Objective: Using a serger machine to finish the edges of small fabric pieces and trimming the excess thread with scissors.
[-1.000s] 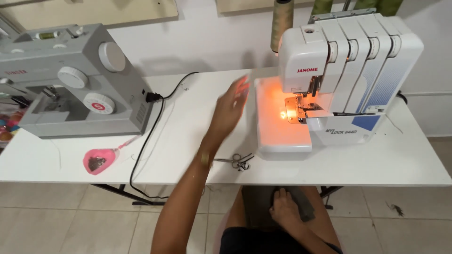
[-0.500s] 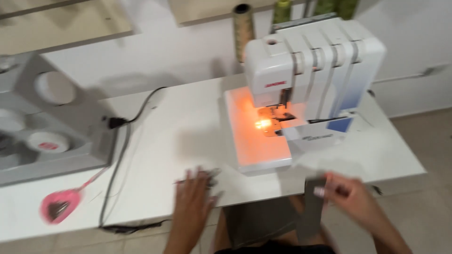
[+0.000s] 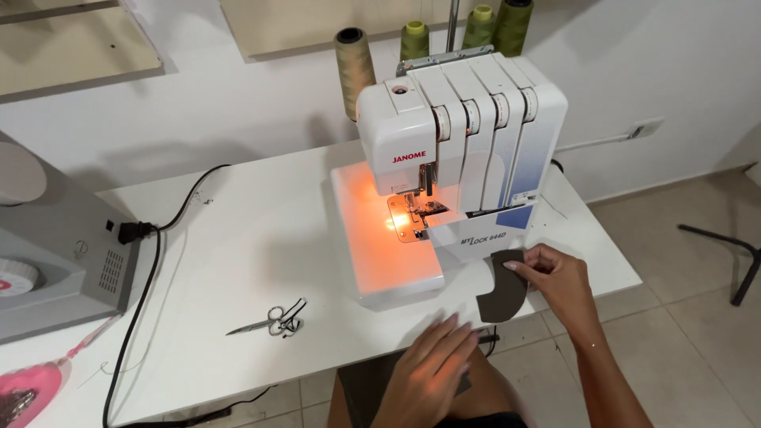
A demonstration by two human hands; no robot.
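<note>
The white table [image 3: 238, 261] fills most of the view, and everything below is placed against the white overlock machine [image 3: 460, 150] standing on its right half. That machine's work light is on and throws an orange glow over its flat bed and the needle area. Behind the machine stand thread cones [image 3: 354, 67] in beige and olive green. Well to the left of the machine, at the table's left edge, sits a grey sewing machine [image 3: 55, 261], only partly in view. A black power cord [image 3: 151, 246] plugs into its side, with one run going back toward the wall and another coming forward over the table's front edge. At the far lower left, well away from the overlock machine, a pink object [image 3: 28, 388] lies half cut off by the frame.

Your right hand [image 3: 559, 281] is just in front of the machine's right corner, fingers pinched on the upper edge of a dark grey piece of fabric [image 3: 501, 289]. The fabric has a rounded outline and lies at the table's front edge, just right of the machine's bed. Your left hand [image 3: 432, 372] is in front of the bed, at the table's edge, fingers loosely spread and holding nothing, fingertips close to the fabric's lower left. Whether they touch it cannot be told. Small scissors [image 3: 273, 321] lie flat on the table to the front left of the machine, apart from both hands.
</note>
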